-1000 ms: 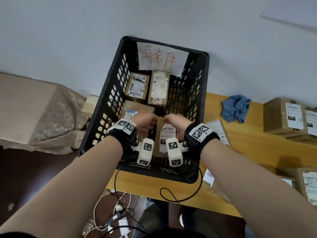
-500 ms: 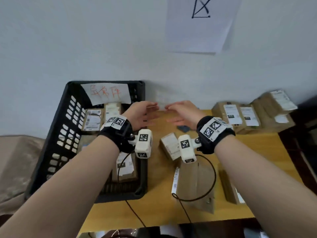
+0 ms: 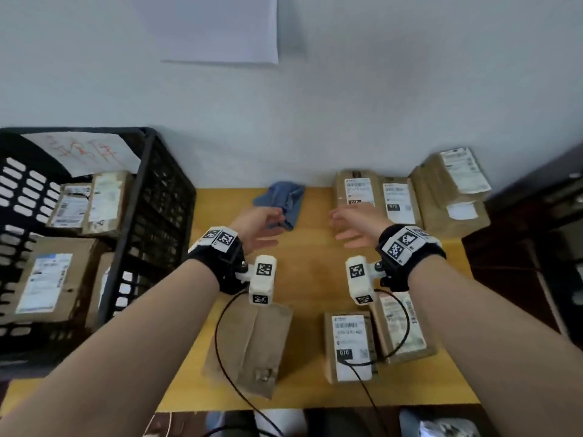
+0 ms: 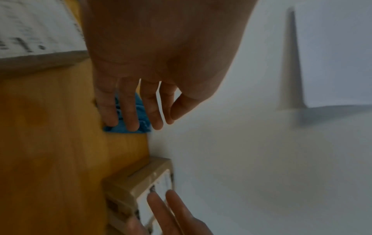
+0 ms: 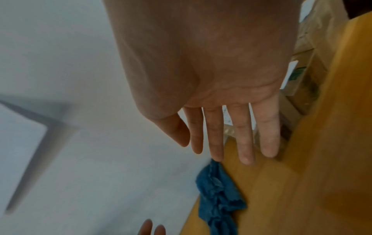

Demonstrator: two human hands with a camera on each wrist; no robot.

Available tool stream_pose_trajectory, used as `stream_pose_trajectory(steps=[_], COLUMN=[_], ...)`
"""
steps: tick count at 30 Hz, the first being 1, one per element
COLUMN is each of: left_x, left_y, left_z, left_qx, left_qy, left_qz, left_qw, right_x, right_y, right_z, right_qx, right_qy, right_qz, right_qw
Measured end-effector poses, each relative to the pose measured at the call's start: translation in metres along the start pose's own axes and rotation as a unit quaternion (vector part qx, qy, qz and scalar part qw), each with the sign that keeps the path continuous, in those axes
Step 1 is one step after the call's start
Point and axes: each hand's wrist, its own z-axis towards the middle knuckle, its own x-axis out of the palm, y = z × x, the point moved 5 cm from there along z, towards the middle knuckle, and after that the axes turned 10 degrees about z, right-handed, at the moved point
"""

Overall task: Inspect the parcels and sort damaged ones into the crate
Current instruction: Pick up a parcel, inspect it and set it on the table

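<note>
Cloth (image 3: 282,200) between hands, near parcels (image 3: 375,192)

Wall (image 3: 378,89): plain, pale grey-white, unmarked, evenly lit with soft shadows. One white paper sheet (image 3: 217,26) is fixed to it high up, above the middle of the surface. Surface (image 3: 309,279): yellow-orange wood grain, set flush against the wall. Dark furniture (image 3: 542,231) stands at the right edge, detail unclear. Black cables (image 3: 227,357) trail over the near edge.
</note>
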Motion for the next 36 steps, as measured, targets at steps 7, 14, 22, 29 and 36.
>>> stream_pose_trajectory(steps=[7,14,22,29,36], left_x=[-0.028,-0.061,-0.062,-0.076,-0.1], left_y=[0.054,0.078,0.054,0.054,0.061], left_z=[0.016,0.033,0.101,0.125,0.111], left_qx=[-0.04,-0.047,-0.008,-0.012,-0.027], left_qy=[-0.208,-0.249,-0.183,-0.194,-0.274], left_qz=[0.042,0.026,0.006,0.002,-0.002], left_qw=[0.976,0.967,0.983,0.981,0.961], right_x=[0.006,0.051,0.103,0.129,0.124], right_y=[-0.039,-0.041,-0.016,-0.029,-0.04], right_z=[0.039,0.075,0.167,0.211,0.22], right_qx=[0.05,0.049,-0.026,-0.01,0.006], right_qy=[0.07,0.106,0.085,0.067,-0.009], right_qz=[-0.019,-0.036,-0.013,-0.148,-0.092], right_qw=[0.996,0.993,0.996,0.987,0.996])
